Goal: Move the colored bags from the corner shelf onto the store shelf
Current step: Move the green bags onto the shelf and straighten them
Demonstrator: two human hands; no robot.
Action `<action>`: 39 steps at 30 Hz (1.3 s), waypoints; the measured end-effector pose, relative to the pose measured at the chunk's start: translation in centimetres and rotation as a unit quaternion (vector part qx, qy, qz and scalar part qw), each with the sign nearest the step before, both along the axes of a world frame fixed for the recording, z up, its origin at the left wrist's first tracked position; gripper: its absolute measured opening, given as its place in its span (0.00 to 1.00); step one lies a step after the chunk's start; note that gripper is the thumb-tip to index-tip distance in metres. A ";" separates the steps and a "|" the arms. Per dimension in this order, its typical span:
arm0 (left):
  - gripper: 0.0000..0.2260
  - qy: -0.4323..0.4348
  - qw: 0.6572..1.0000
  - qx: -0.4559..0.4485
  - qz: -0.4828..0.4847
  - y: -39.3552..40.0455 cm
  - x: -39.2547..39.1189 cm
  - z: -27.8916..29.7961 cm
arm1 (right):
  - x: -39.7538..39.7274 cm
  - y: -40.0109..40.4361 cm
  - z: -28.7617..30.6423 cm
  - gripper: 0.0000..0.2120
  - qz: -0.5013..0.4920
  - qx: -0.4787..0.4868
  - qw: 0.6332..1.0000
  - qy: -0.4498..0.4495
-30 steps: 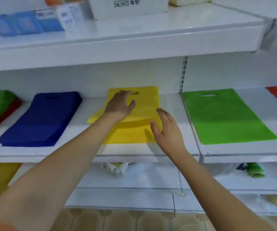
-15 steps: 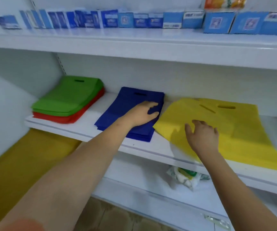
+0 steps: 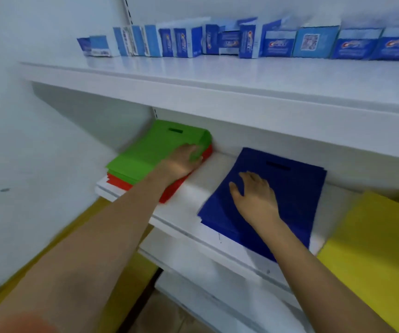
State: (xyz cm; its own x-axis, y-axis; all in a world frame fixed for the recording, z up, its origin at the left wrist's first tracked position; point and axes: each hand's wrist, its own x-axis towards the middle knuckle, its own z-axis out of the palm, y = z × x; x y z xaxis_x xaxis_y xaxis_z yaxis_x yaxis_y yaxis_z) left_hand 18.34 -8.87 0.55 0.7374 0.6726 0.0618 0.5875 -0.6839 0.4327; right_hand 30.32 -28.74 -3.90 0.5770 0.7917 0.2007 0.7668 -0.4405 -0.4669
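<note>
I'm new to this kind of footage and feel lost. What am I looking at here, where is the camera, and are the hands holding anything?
There is no machine here: a person wears a camera on the head, so you look forward and down along their own arms at a white store shelf. The left hand reaches to the green bags, which are stacked on red bags; the blur hides whether it grips them. The right hand lies flat, fingers spread, on the dark blue bags. A yellow bag lies further right. Blue boxes line the shelf above.
</note>
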 end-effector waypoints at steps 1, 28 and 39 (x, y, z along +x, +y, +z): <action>0.20 0.000 1.000 0.006 0.024 1.7 -1.0 -0.2 | -0.7 1.5 0.0 0.25 0.020 0.010 1.000 0.004; 0.23 0.094 0.990 0.104 -0.016 25.2 -6.4 -8.4 | -10.1 22.9 -4.2 0.24 0.043 -0.111 0.992 -0.053; 0.15 -0.058 0.974 0.204 -0.084 16.8 -1.1 -1.8 | -7.5 14.8 0.8 0.17 -0.051 0.025 0.992 0.114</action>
